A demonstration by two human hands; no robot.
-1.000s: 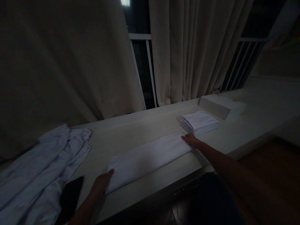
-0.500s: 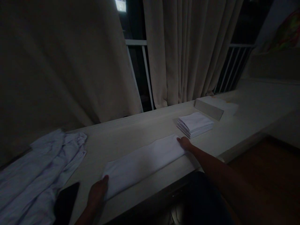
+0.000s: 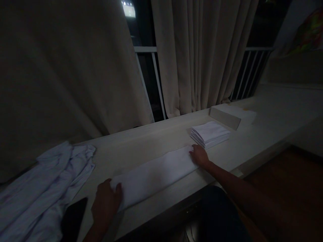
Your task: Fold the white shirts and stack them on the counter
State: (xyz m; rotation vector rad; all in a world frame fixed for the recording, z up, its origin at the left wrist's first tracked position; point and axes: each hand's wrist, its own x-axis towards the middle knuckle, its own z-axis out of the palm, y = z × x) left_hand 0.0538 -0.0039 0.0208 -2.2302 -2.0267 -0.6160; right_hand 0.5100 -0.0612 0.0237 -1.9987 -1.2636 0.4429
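Observation:
A long strip of folded white cloth [image 3: 156, 176] lies flat on the pale tabletop in front of me. My left hand [image 3: 106, 201] grips its left end, thumb on top and the other fingers at the far corner. At the opposite end, my right hand [image 3: 199, 156] has its fingers closed on the cloth's edge; the fingertips are partly hidden. Just beyond my right hand sits a neat stack of folded white cloths [image 3: 210, 132]. Left of my left hand is a loose heap of crumpled white cloth [image 3: 47, 188].
A dark flat object, like a phone [image 3: 74, 218], lies between the heap and my left arm. Behind the stack stands an open white box [image 3: 224, 117]. Beige curtains [image 3: 174, 60] hang along the table's far edge, with a railing between them. My knee is below the near edge.
My left hand has moved up and right, farther over the cloth's left end. My right hand has shifted its hold slightly at the right end. The cloth lies nearly the same.

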